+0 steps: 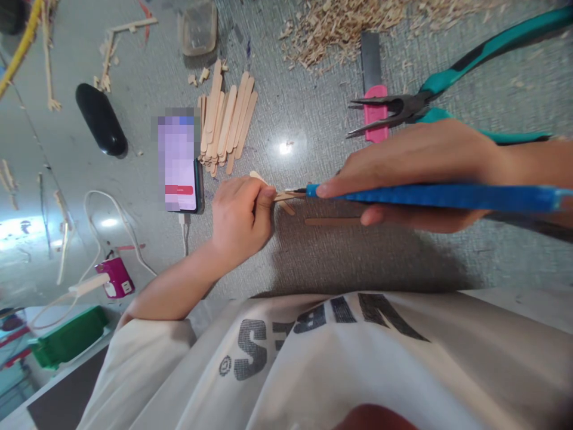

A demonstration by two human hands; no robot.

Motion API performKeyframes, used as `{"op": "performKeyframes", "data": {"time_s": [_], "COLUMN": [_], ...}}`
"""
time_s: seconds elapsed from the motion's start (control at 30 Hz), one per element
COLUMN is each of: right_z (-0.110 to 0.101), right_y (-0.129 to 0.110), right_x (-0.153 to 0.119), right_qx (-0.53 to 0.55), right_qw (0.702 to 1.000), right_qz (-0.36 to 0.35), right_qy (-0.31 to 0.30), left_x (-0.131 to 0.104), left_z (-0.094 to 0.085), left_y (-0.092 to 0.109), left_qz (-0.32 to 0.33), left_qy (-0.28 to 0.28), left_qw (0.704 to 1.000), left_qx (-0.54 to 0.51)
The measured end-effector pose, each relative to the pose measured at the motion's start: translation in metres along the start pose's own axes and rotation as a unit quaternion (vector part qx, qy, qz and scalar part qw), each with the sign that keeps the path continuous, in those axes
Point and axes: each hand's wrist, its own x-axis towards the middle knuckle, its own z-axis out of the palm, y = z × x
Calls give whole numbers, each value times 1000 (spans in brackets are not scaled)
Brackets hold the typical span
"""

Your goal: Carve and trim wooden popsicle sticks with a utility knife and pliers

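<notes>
My left hand (pixel 244 218) is closed in a pinch on a thin wooden craft stick (pixel 290 195), which points to the right. My right hand (pixel 416 164) is wrapped round a long blue-handled tool (pixel 456 198). Its narrow dark metal tip meets the craft stick just right of my left thumb; what kind of tool it is I cannot make out. Another craft stick (pixel 287 208) lies crosswise beneath the held one, partly hidden by my left hand. A further loose stick (pixel 331 221) rests on the table below the tool, its right end behind my right fingers.
A pile of craft sticks (pixel 230 122) lies beside a phone (pixel 181 161) on a white cable. Teal-handled pliers (pixel 447 77) rest over a pink-handled blade (pixel 376 92). Wood shavings (pixel 340 30) cover the far edge, near a clear container (pixel 199 30). A black case (pixel 101 119) is left.
</notes>
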Motion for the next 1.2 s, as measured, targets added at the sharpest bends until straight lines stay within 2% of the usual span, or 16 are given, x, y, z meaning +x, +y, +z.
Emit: {"op": "performKeyframes", "data": {"time_s": [0.07,0.13,0.23,0.37,0.73,1.1,1.2], "right_z": [-4,-6,-7,-3,-3,-5,-6], "right_y": [7,13,15,17,18,19,18], "right_x": [2,6,9,8,8,9,10], "right_qx": [17,12,25,59,63,53,33], "right_qw": [993,989,991,986,988,984,987], "right_qz": [-114,-147,-133,-153,-138,-168,-155], "right_qy": [19,10,-8,1,-12,5,-11], "left_x": [0,0,-1,-2,-2,-3,-3], "left_z": [0,0,1,2,2,4,3], "left_y": [0,0,0,0,-2,-1,-2], "left_qz": [5,10,15,13,12,6,4], "left_qy": [-1,-2,-2,-2,-3,1,-8], "left_qw": [1000,1000,1000,1000,1000,1000,999], "left_qx": [8,16,17,17,18,30,38]}}
